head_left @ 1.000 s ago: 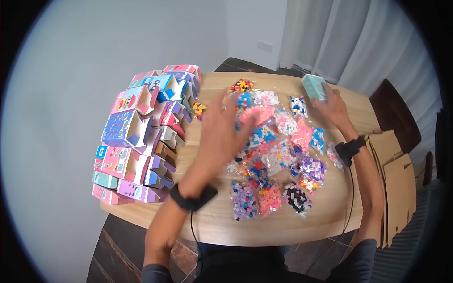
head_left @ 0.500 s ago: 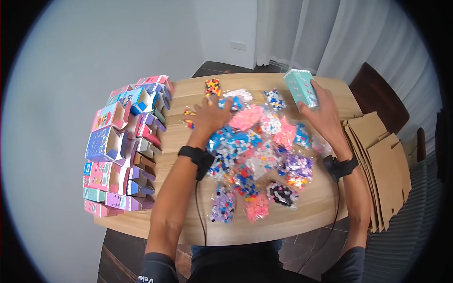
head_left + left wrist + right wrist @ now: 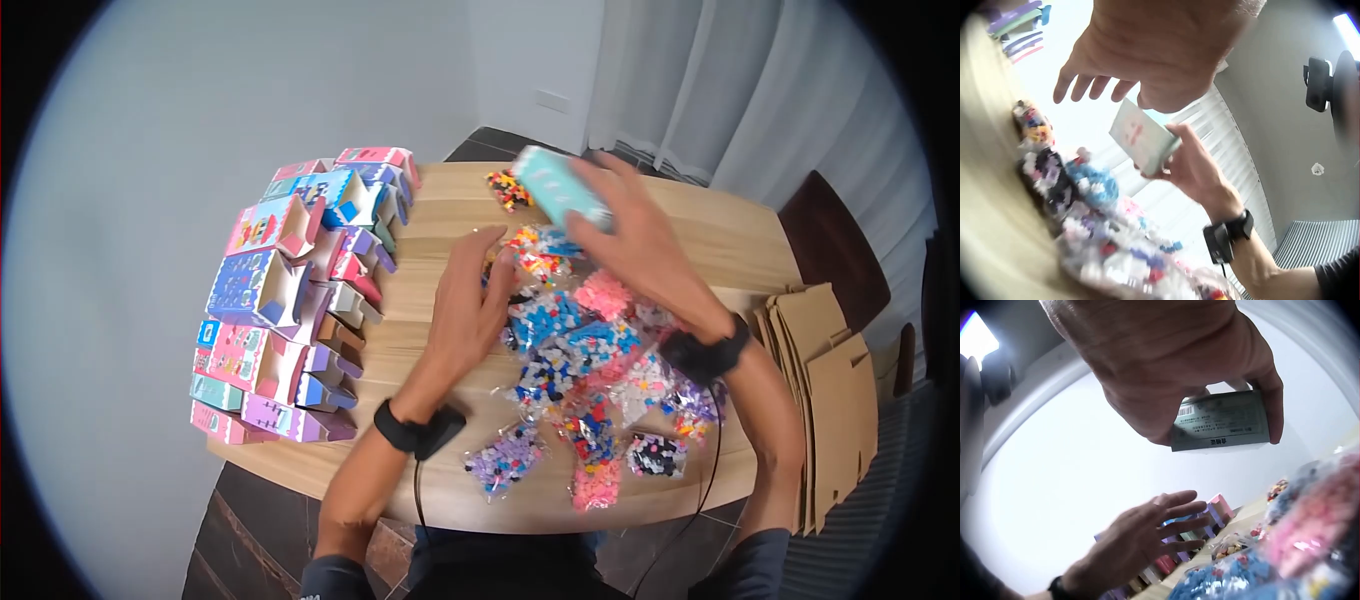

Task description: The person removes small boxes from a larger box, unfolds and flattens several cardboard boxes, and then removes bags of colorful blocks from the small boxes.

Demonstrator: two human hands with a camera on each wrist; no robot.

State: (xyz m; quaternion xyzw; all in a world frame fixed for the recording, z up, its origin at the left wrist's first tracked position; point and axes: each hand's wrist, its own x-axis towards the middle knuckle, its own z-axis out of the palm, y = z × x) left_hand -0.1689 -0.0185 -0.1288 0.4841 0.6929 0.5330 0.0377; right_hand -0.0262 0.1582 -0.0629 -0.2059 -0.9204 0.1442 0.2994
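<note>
My right hand [image 3: 640,240] grips a mint-green cardboard box [image 3: 556,182] by its sides, tilted above the far part of the bag pile. The right wrist view shows the printed end of this box [image 3: 1221,422] between thumb and fingers. My left hand [image 3: 468,300] is at the left edge of the pile, fingers extended and nothing held; the right wrist view shows that hand [image 3: 1138,540] with fingers spread. Clear bags of small coloured pieces [image 3: 545,370] lie heaped beside it. A bag of red, yellow and black pieces [image 3: 508,190] lies beyond, near the box.
Rows of opened, colourful small boxes [image 3: 255,285] stand along the table's left side, flaps toward the middle. Flattened brown cartons [image 3: 825,400] lean at the right edge, by a dark chair [image 3: 835,245]. Cables run from both wrist cameras.
My right hand has carried the mint-green box leftward from the far right, over the bags. My left hand has drawn back from the far bags toward the body. Some bags lie differently.
</note>
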